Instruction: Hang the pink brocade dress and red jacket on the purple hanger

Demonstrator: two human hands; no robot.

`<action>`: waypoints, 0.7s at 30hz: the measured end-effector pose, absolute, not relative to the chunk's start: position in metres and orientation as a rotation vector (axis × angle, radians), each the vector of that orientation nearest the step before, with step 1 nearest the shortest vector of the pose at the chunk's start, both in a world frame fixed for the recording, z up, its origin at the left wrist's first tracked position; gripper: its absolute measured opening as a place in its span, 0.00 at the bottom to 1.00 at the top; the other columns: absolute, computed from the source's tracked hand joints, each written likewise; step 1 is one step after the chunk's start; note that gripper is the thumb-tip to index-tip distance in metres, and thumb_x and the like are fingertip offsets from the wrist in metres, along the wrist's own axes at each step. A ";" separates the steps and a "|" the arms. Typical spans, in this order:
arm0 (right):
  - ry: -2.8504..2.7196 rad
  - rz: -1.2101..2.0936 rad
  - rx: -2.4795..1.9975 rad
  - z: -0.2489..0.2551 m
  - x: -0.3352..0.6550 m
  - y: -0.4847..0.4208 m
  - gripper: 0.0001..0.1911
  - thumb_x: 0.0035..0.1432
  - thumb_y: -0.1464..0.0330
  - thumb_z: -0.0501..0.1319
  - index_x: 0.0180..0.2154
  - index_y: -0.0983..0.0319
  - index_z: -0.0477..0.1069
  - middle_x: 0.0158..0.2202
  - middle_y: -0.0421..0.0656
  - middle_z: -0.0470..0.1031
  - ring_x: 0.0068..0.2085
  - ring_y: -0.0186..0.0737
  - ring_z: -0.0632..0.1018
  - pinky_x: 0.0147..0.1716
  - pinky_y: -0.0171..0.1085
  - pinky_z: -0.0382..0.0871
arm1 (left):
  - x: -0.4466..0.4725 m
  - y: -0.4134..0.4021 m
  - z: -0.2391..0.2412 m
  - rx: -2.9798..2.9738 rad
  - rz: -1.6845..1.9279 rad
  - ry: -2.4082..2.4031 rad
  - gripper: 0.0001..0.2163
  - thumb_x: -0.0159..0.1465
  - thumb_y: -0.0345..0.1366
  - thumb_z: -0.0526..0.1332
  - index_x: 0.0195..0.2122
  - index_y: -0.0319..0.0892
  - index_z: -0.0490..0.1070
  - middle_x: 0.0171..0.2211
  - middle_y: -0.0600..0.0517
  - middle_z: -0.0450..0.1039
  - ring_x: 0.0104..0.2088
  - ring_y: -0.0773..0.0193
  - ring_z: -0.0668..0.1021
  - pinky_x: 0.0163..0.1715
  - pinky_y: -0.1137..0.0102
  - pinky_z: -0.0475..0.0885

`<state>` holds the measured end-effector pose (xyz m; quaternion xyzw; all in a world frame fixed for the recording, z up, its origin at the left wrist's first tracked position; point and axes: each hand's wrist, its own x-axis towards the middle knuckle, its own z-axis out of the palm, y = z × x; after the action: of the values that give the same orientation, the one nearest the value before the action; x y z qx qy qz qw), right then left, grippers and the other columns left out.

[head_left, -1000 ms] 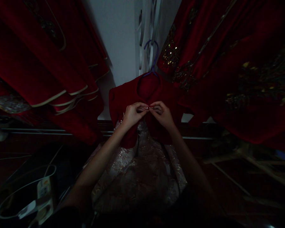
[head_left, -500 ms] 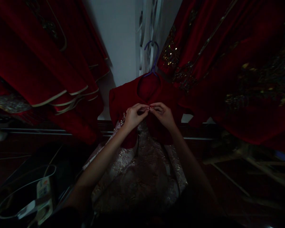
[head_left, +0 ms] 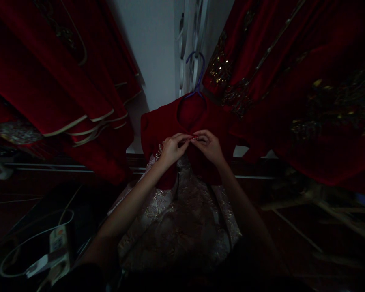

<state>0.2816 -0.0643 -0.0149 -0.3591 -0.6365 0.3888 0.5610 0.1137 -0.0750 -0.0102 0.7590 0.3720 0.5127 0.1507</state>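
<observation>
A short red jacket (head_left: 158, 121) hangs on a purple hanger (head_left: 197, 83) in front of me, over a pale, shiny patterned dress (head_left: 194, 207). My left hand (head_left: 174, 149) and my right hand (head_left: 209, 147) meet at the jacket's front, just below the neckline. Both are closed, thumb and fingers pinching the front edges. A tiny glinting red piece (head_left: 195, 138) shows between the fingertips; it looks like a fastener, but its exact kind is too small to tell. Beaded trim (head_left: 159, 152) hangs beside my left hand.
Red garments with pale piping (head_left: 67, 93) hang at the left. More red garments with gold sequins (head_left: 222, 69) hang at the right. A white metal lattice (head_left: 182, 36) stands behind the hanger. A power strip (head_left: 58, 243) with a white cable lies at lower left.
Both hands stay at the same spot on the jacket front, with only slight finger shifts. The whole view has moved slightly.
</observation>
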 end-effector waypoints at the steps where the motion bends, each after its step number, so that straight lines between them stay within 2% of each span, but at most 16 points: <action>1: -1.503 0.904 -0.846 -0.015 0.281 -0.064 0.17 0.47 0.61 0.69 0.38 0.58 0.69 0.39 0.41 0.75 0.39 0.35 0.77 0.39 0.37 0.75 | 0.113 -0.076 -0.010 2.201 1.472 1.080 0.08 0.62 0.30 0.60 0.40 0.43 0.76 0.39 0.50 0.79 0.38 0.66 0.80 0.41 0.70 0.75; 10: -1.581 0.815 -0.811 -0.016 0.279 -0.059 0.13 0.50 0.65 0.66 0.38 0.59 0.67 0.39 0.41 0.74 0.37 0.34 0.77 0.40 0.36 0.74 | 0.113 -0.070 -0.011 2.270 1.470 1.069 0.09 0.62 0.30 0.59 0.40 0.44 0.77 0.39 0.50 0.79 0.39 0.66 0.80 0.41 0.70 0.74; 15: -1.618 0.793 -0.806 -0.021 0.280 -0.054 0.12 0.51 0.65 0.65 0.38 0.58 0.67 0.39 0.41 0.74 0.39 0.35 0.77 0.42 0.37 0.74 | 0.116 -0.067 -0.008 2.283 1.440 1.123 0.08 0.61 0.29 0.60 0.38 0.44 0.77 0.36 0.51 0.79 0.35 0.67 0.79 0.38 0.72 0.74; 21: -1.552 0.841 -0.816 -0.023 0.280 -0.059 0.13 0.52 0.64 0.64 0.40 0.57 0.66 0.41 0.41 0.73 0.41 0.35 0.77 0.42 0.37 0.74 | 0.127 -0.075 -0.012 2.189 1.531 1.217 0.08 0.57 0.30 0.63 0.39 0.42 0.73 0.36 0.51 0.76 0.37 0.67 0.78 0.39 0.72 0.74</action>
<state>0.2800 -0.0593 -0.0234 -0.3467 -0.6594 0.3573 0.5633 0.1267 -0.0746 -0.0119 0.7418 0.4123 0.5187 0.1029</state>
